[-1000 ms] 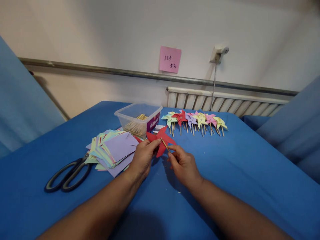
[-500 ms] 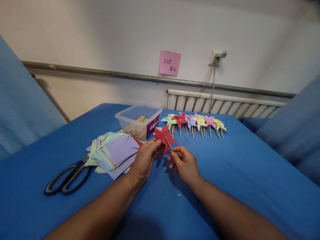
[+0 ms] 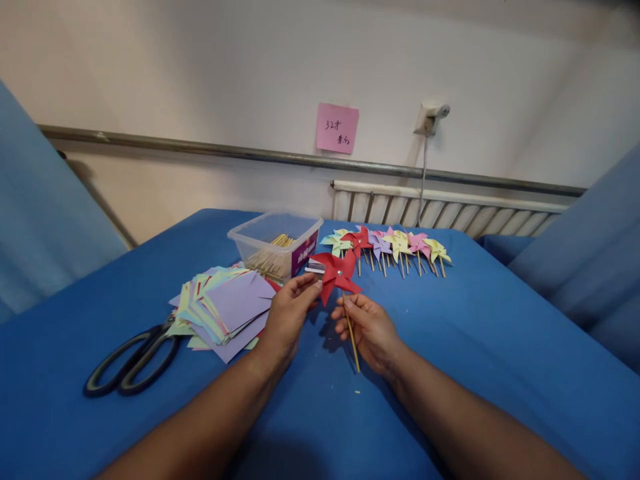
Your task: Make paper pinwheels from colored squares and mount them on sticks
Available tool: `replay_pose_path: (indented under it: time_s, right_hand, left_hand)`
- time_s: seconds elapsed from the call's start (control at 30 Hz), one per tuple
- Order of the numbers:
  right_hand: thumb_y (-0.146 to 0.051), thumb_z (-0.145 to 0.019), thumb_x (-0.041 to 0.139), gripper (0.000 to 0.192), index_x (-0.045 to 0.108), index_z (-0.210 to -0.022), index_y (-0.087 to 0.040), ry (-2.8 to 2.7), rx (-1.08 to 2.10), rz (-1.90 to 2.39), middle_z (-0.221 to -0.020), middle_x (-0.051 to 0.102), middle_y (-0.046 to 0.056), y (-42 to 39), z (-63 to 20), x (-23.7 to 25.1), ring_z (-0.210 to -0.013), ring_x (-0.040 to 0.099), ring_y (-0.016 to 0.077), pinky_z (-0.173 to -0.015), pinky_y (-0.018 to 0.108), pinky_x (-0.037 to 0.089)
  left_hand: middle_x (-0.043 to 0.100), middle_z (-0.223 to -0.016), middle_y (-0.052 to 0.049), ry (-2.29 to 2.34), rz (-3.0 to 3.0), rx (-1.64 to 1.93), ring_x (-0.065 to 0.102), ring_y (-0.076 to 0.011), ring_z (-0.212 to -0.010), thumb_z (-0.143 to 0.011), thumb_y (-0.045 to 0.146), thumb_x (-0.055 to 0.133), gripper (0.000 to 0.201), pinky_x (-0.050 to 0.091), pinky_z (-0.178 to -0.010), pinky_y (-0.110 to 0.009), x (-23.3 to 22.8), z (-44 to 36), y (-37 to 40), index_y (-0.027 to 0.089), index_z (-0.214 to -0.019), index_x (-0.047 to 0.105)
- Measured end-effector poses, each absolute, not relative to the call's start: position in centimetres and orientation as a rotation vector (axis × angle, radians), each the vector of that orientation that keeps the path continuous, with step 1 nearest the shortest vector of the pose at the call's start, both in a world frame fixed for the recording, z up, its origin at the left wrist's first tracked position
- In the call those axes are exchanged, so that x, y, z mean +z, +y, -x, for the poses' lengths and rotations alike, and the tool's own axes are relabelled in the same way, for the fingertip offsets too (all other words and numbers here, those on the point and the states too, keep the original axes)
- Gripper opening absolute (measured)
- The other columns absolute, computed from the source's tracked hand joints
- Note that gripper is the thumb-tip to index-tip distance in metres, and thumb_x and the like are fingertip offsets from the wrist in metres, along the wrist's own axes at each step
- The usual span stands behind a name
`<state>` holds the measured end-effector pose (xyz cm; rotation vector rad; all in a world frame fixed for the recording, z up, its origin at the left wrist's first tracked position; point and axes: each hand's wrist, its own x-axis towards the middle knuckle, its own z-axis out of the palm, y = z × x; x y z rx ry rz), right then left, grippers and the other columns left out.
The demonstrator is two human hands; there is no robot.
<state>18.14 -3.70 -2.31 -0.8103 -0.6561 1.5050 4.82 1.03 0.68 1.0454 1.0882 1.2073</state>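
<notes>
A red paper pinwheel (image 3: 336,272) with a pale pin at its centre faces me. Its thin wooden stick (image 3: 354,347) slants down between the thumb and fingers of my right hand (image 3: 367,327), which is closed around it just below the blades. My left hand (image 3: 293,310) is beside the pinwheel's left blades, loosely curved, with nothing visibly gripped; whether the thumb touches the paper I cannot tell. Left of that hand lies a stack of coloured paper squares (image 3: 235,300), lilac on top. Behind it stands a clear plastic box (image 3: 250,235) containing many wooden sticks (image 3: 274,257).
Dark-handled scissors (image 3: 133,363) lie at the left, their blades under the paper. Several finished pinwheels (image 3: 395,247) rest in a row at the back right. A small white-and-grey item (image 3: 315,267) is behind the red pinwheel. Blue cloth (image 3: 475,360) covers the table; a radiator (image 3: 450,207) is behind.
The red pinwheel has turned from showing its back to facing me. Its stick now points downward in my right hand. My left fingers have loosened from the paper.
</notes>
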Motion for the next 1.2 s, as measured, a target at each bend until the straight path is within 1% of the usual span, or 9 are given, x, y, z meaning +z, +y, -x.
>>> replay_pose_path:
  time_s: [0.17, 0.27, 0.47, 0.7, 0.97, 1.2]
  right_hand:
    - [-0.040, -0.073, 0.073, 0.032, 0.057, -0.085, -0.016, -0.731, 1.563, 0.802, -0.070, 0.068, 0.002, -3.9, -17.7, -2.8, -0.050, 0.062, 0.0097, -0.043, 0.018, 0.044]
    - [-0.040, -0.073, 0.073, 0.032, 0.057, -0.084, -0.015, -0.769, 1.566, 0.815, -0.069, 0.068, 0.002, -4.0, -17.4, -3.0, -0.048, 0.061, 0.0095, -0.042, 0.018, 0.044]
    - [-0.040, -0.072, 0.074, 0.033, 0.056, -0.083, -0.015, -0.805, 1.581, 0.834, -0.067, 0.067, 0.002, -4.0, -17.2, -3.0, -0.046, 0.060, 0.0094, -0.041, 0.017, 0.044]
    - [-0.039, -0.074, 0.072, 0.031, 0.056, -0.084, -0.014, -0.817, 1.580, 0.849, -0.067, 0.067, 0.002, -4.0, -17.2, -3.0, -0.047, 0.061, 0.0096, -0.040, 0.017, 0.045]
    - [-0.039, -0.072, 0.073, 0.032, 0.057, -0.084, -0.014, -0.824, 1.573, 0.850, -0.067, 0.067, 0.001, -4.1, -17.3, -3.0, -0.047, 0.062, 0.0096, -0.039, 0.016, 0.044]
    - [-0.039, -0.072, 0.074, 0.032, 0.057, -0.083, -0.014, -0.825, 1.615, 0.843, -0.067, 0.067, 0.001, -4.4, -17.0, -2.9, -0.047, 0.062, 0.0102, -0.044, 0.020, 0.048]
  left_hand:
    - [0.068, -0.076, -0.002, 1.042, -1.040, 1.202, 0.059, -0.0129, -0.065, -0.059, 0.038, 0.078, 0.040, 0.043, -0.063, -0.025, 0.7, -4.8, 0.9, 0.015, -0.089, 0.066]
    - [0.066, -0.072, -0.001, 1.011, -1.042, 1.206, 0.058, -0.0127, -0.064, -0.059, 0.037, 0.078, 0.034, 0.043, -0.062, -0.024, 0.7, -4.8, 0.9, 0.014, -0.081, 0.064]
    - [0.061, -0.061, 0.002, 1.040, -1.040, 1.235, 0.052, -0.0099, -0.054, -0.060, 0.035, 0.077, 0.029, 0.037, -0.053, -0.022, 0.5, -4.8, 0.9, 0.016, -0.070, 0.059]
    - [0.058, -0.056, 0.003, 1.059, -1.067, 1.246, 0.048, -0.0087, -0.050, -0.057, 0.035, 0.078, 0.030, 0.035, -0.050, -0.021, 0.7, -4.9, 0.7, 0.015, -0.064, 0.057]
    - [0.058, -0.058, 0.001, 1.106, -1.080, 1.210, 0.050, -0.0103, -0.051, -0.058, 0.035, 0.077, 0.030, 0.035, -0.050, -0.022, 0.7, -4.9, 0.8, 0.015, -0.066, 0.057]
    - [0.051, -0.051, 0.005, 1.128, -1.112, 1.210, 0.041, -0.0071, -0.045, -0.058, 0.034, 0.077, 0.030, 0.029, -0.045, -0.021, 0.5, -4.9, 0.9, 0.016, -0.062, 0.053]
